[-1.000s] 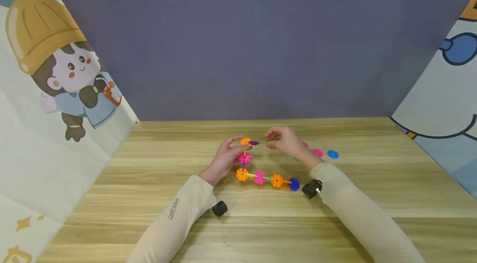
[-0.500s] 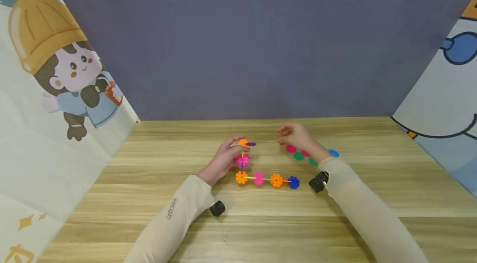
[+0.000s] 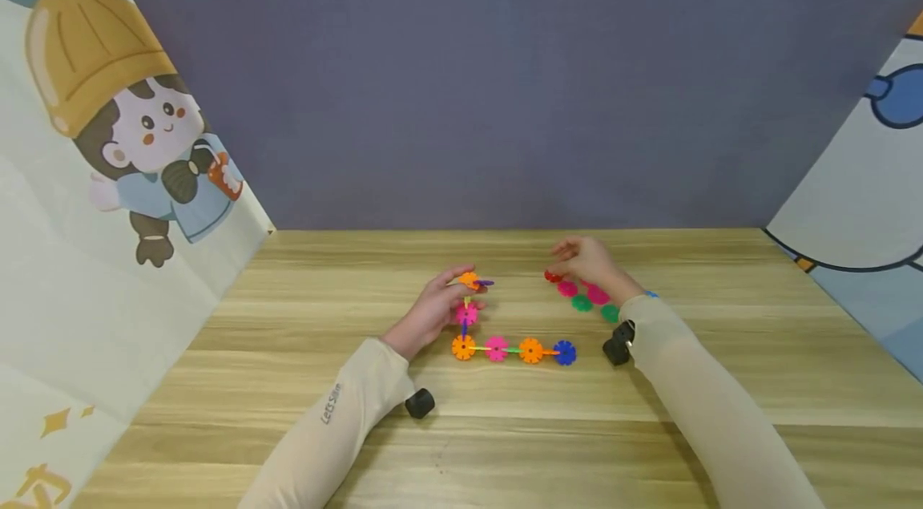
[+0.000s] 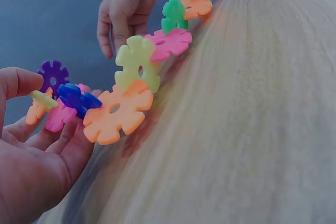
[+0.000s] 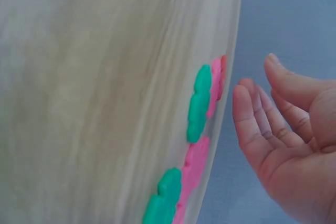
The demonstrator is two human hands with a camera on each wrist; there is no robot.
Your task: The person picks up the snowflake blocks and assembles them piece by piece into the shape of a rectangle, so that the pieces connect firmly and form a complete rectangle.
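Note:
A chain of notched flower-shaped plastic discs in several colours bends in an L; its near row ends in a dark blue disc point(image 3: 565, 353). My left hand point(image 3: 435, 310) pinches the chain's upper end, with the thumb by a small yellow disc point(image 4: 44, 99) and an orange disc point(image 3: 469, 280). A purple disc point(image 4: 53, 76) stands out from that end. My right hand point(image 3: 590, 262) is over the loose discs at the right, fingertips close to a red disc point(image 3: 553, 276). In the right wrist view its thumb and bent fingers stand apart with nothing between them.
Loose pink discs point(image 3: 598, 294) and green discs point(image 3: 582, 303) lie below the right hand. A blue disc point(image 3: 652, 295) is mostly hidden behind the right sleeve. A dark wall panel point(image 3: 505, 92) rises behind the wooden table point(image 3: 505, 445).
My right hand has moved right, away from the purple disc at the chain's end, to the loose discs, where a red one now shows. My left hand keeps its hold and has lowered slightly.

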